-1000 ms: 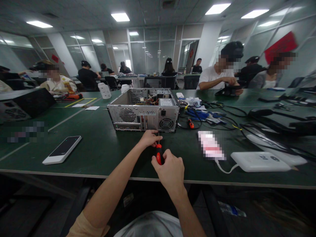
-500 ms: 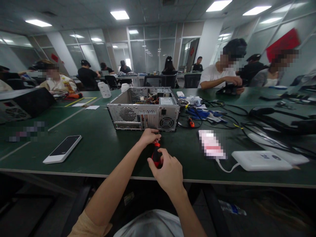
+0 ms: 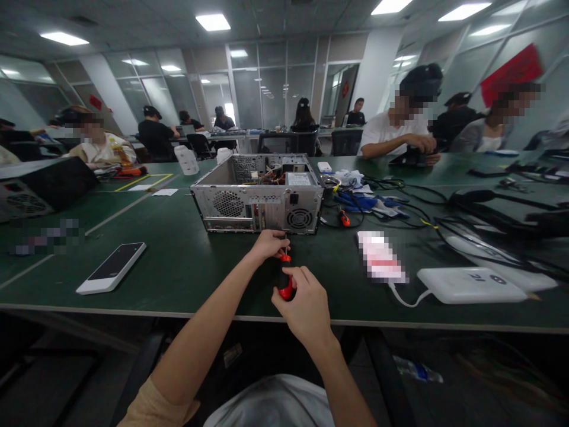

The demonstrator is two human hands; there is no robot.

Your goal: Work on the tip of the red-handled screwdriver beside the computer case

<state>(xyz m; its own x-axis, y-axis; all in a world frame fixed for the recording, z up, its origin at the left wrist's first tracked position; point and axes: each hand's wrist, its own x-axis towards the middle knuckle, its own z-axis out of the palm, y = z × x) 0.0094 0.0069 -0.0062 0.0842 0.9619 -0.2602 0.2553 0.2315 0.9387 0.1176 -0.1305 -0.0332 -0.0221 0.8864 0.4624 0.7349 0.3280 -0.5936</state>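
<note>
Head view: right hand (image 3: 306, 308) gripped the red screwdriver (image 3: 285, 280) by the handle, left hand (image 3: 268, 244) pinched its shaft just in front of the PC case (image 3: 258, 204); a shaft held square to the rear panel looked key against cam-out.

Not much diff tbh. The right hand (image 3: 306, 303) re-gripped the screwdriver (image 3: 285, 279). Approx half a sec ago its fingers sat further over the handle and hid most of it, now they've rolled back and more red shows again, like 1 sec ago.
</note>
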